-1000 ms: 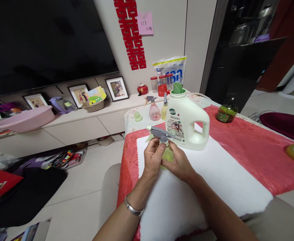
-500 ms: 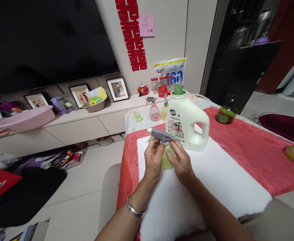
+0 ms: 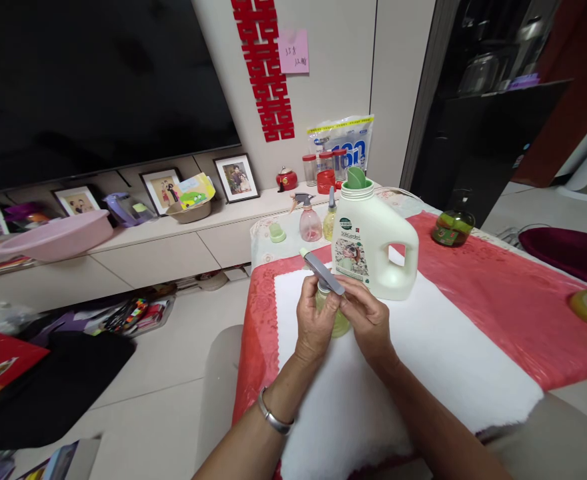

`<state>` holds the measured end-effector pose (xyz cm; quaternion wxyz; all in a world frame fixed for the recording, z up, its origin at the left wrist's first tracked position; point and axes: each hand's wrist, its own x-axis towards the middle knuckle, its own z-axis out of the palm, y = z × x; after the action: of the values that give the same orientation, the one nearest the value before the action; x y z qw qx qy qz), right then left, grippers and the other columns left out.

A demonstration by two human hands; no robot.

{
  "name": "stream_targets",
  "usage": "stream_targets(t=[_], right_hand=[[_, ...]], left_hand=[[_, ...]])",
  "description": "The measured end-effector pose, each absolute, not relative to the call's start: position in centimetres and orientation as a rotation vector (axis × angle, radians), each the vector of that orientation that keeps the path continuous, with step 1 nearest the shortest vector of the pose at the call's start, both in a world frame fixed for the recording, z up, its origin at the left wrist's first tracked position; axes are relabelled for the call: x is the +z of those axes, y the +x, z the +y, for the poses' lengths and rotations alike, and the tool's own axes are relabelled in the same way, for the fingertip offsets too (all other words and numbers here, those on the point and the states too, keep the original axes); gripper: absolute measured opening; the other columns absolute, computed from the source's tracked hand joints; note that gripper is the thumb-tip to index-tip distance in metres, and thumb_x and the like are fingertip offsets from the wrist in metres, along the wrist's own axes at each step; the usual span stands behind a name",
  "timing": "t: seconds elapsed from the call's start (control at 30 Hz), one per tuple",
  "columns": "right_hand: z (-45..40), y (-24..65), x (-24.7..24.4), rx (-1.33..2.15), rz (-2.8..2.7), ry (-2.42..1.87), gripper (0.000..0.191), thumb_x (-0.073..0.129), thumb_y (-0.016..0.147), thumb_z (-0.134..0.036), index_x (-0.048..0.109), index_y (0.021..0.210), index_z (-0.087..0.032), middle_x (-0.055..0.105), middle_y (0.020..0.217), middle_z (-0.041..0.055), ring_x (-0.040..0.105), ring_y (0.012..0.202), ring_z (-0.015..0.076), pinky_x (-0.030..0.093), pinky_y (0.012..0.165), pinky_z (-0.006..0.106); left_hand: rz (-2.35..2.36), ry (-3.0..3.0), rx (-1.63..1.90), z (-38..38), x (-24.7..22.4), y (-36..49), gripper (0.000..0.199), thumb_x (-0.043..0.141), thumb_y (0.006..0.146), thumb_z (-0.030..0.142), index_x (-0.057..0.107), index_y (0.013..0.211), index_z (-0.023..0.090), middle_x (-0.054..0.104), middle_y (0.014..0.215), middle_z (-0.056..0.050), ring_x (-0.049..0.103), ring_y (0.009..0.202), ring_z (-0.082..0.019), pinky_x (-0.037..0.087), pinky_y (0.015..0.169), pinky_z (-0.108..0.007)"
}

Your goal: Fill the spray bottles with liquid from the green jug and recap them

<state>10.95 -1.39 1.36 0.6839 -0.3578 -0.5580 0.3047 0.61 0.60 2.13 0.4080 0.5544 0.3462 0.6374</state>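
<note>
Head view: sprayer (image 3: 323, 271) more diagonal

A large pale green jug (image 3: 381, 230) stood upright just beyond the person's right grip (image 3: 371, 323), blocking the way ahead. To its left, a pink spray bottle (image 3: 310, 227) and a smaller yellow bottle (image 3: 329, 225) stood close together, leaving little passage. The grey spray head (image 3: 322, 272) jutted forward from between both hands. Left of the left grip (image 3: 316, 323), a narrow open strip reached the counter's edge. The widest free room lay rightward, over white cloth (image 3: 453, 360) and red cover (image 3: 503, 293), bounded by a dark green bottle (image 3: 453, 230) and a tape roll (image 3: 579, 308).
</note>
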Motion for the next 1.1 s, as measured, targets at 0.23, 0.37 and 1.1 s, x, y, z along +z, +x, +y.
stream_targets(t=[0.23,0.37,1.1], right_hand=[[-1.22,10.83,1.50,0.765,-1.178,-0.798,0.022,0.063,0.088,-0.027,0.074,0.106,-0.024,0.068,0.124,0.0077,0.062,0.121,0.0236,0.049,0.108,0.045],[-1.12,10.80,1.15,0.807,-1.140,-0.799,0.025,0.064,0.086,-0.028,0.069,0.110,-0.023,0.070,0.119,0.0084,0.065,0.116,0.0230,0.051,0.104,0.045],[-0.70,10.94,0.80,0.911,-1.050,-0.764,0.024,0.072,0.082,-0.034,0.075,0.104,-0.026,0.070,0.113,0.0060,0.064,0.112,0.0237,0.047,0.105,0.044]], left_hand=[[0.870,1.303,1.700,0.66,2.36,0.72,0.035,0.074,0.081,0.048,0.060,0.101,0.022,0.062,0.097,-0.002,0.059,0.094,-0.019,0.046,0.090,-0.033],[0.885,1.365,1.646,0.37,2.65,0.50,0.031,0.065,0.088,0.051,0.067,0.100,0.023,0.064,0.101,-0.004,0.061,0.099,-0.022,0.046,0.094,-0.034],[0.823,1.380,1.631,0.42,2.19,0.70,0.032,0.065,0.090,0.044,0.060,0.112,0.022,0.064,0.107,-0.005,0.061,0.105,-0.022,0.045,0.096,-0.034]])
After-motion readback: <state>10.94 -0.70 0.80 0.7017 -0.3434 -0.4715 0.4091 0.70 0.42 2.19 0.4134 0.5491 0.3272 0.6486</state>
